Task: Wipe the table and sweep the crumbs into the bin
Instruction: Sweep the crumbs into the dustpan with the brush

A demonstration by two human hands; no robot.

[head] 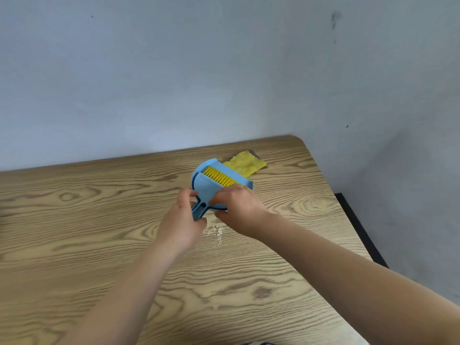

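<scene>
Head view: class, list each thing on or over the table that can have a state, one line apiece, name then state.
Dustpan set: brush nested in pan, not yet separated.
Left hand: grips the blue handle.
Right hand: fingers curled on the pan's edge.
Crumbs: small pile on the table, unswept.
Yellow cloth: lying flat behind the pan, untouched.
Table: not yet cleaned.

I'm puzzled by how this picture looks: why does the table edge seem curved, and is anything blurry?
Head view: the wide-angle lens bows the table edge; light is soft and even, with no glare; the left hand, right hand and blue dustpan set look slightly smeared, while the crumbs stay fairly distinct.
</scene>
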